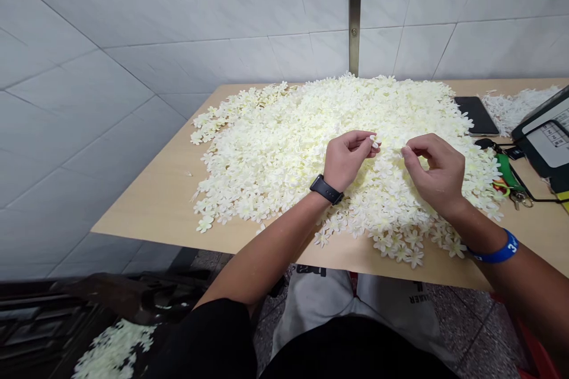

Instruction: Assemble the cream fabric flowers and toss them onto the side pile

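A wide heap of cream-white artificial flowers [275, 154] covers much of the table. Above its right half, my left hand [344, 160] pinches one small white flower [374, 141] between thumb and fingers. A short gap away, my right hand [438, 172] is closed with thumb and index finger together. Something tiny and pale may be between those fingertips, but it blends into the flowers behind. Neither hand touches the other.
The wooden table [146, 207] meets a tiled wall. At the right lie a dark phone-like slab [478, 115], white shreds [520, 103], keys [520, 198] on a green strap [507, 172], and a dark box-like object [549, 136]. More flowers [115, 349] sit low at the left.
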Demonstrator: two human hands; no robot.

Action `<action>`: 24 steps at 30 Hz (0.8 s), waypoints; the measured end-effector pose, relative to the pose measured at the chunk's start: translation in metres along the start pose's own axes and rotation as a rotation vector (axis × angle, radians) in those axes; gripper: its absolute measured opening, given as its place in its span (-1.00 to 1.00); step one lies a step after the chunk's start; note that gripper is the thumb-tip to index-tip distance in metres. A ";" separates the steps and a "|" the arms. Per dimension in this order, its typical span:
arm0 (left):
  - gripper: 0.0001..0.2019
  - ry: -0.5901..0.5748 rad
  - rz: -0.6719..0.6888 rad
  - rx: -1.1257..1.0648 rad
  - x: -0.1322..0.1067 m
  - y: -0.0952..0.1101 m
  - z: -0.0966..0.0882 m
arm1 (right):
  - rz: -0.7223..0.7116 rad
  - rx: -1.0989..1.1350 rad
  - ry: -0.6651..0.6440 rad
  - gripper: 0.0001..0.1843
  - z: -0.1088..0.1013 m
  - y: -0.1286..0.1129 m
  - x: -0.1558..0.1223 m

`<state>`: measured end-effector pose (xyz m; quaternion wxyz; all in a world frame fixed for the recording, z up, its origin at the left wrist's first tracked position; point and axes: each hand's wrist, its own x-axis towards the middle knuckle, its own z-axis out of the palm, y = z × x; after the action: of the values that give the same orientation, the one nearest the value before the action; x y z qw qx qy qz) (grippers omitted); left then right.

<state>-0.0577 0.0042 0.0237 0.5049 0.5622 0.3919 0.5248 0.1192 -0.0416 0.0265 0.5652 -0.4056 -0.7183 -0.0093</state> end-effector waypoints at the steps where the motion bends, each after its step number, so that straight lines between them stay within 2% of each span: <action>1: -0.89 0.006 -0.012 -0.012 0.000 0.001 0.000 | -0.007 -0.002 0.002 -0.85 0.000 0.001 0.000; 6: -0.93 -0.020 -0.026 -0.059 0.002 0.003 -0.001 | -0.010 -0.022 0.010 -0.86 0.000 0.002 -0.001; 11: -0.70 -0.054 0.043 0.010 0.003 0.004 -0.002 | 0.013 -0.036 0.015 -0.86 0.000 0.001 -0.002; 15: -0.79 -0.047 0.083 0.087 0.003 0.003 -0.003 | 0.011 -0.043 0.006 -0.86 0.000 0.001 -0.002; 22: -0.93 -0.018 -0.014 0.043 0.002 0.007 -0.002 | 0.000 -0.046 0.009 -0.85 0.000 0.002 -0.002; 23: -0.94 -0.006 -0.008 0.047 0.002 0.007 -0.002 | -0.003 -0.045 0.008 -0.85 0.000 0.002 -0.002; 24: -0.84 0.007 0.008 0.055 0.002 0.006 -0.003 | -0.003 -0.045 0.008 -0.85 0.000 0.002 -0.002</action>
<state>-0.0608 0.0059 0.0297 0.4858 0.5757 0.4058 0.5176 0.1209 -0.0414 0.0240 0.5588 -0.4170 -0.7162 -0.0281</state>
